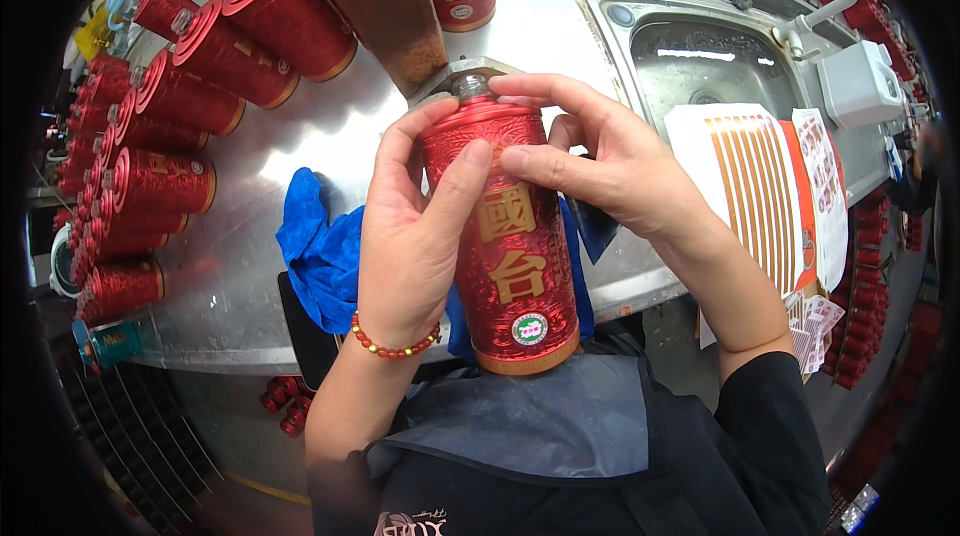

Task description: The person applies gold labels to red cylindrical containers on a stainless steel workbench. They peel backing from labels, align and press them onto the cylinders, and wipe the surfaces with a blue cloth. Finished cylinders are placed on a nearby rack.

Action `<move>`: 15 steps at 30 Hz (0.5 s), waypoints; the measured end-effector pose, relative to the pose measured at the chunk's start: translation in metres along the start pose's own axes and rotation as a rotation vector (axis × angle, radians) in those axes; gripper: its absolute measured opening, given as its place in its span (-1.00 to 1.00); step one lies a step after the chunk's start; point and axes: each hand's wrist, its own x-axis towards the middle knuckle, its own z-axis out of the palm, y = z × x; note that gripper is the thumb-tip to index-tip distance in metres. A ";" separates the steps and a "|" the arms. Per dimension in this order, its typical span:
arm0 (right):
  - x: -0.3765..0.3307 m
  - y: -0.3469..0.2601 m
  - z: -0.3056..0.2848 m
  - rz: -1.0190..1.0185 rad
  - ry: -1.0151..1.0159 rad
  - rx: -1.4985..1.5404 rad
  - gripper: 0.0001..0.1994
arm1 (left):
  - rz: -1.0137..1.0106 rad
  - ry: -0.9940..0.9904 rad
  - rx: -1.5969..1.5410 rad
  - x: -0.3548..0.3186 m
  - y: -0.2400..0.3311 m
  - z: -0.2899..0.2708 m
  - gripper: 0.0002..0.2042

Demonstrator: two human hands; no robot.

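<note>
Both my hands are closed around the upper part of a red embossed bottle (520,236) with gold characters and a small round green-and-white emblem. It lies with its neck pointing away from me and its gold-rimmed base against my apron. My left hand (410,206) grips the left shoulder, its thumb on the front. From the right, my right hand (600,146) presses its thumb on the front, with the index finger by the clear neck (471,86). The thumbs almost meet; whatever lies under them is hidden. A blue cloth (322,256) lies left of the bottle.
Several similar red bottles (290,16) crowd the left of the metal table (240,301). A brown-sided metal post (385,6) stands just beyond the bottle. At right are sheets of gold strips (740,186), a sink (700,51) and a white jug (858,86).
</note>
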 end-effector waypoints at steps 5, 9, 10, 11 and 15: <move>0.000 -0.001 -0.001 -0.005 -0.012 0.024 -0.40 | -0.003 0.013 0.007 0.000 0.000 0.001 -0.54; 0.000 -0.006 -0.004 0.035 -0.042 0.041 -0.39 | -0.010 0.015 -0.001 0.000 0.001 0.002 -0.54; 0.001 -0.005 -0.005 0.040 -0.053 0.068 -0.39 | -0.011 0.016 -0.006 0.000 0.002 0.002 -0.54; 0.002 -0.004 -0.006 0.045 -0.061 0.094 -0.39 | -0.012 0.013 -0.013 0.000 0.002 0.002 -0.54; 0.003 -0.005 -0.005 0.071 -0.050 0.176 -0.40 | -0.027 0.012 -0.035 -0.001 0.003 0.003 -0.53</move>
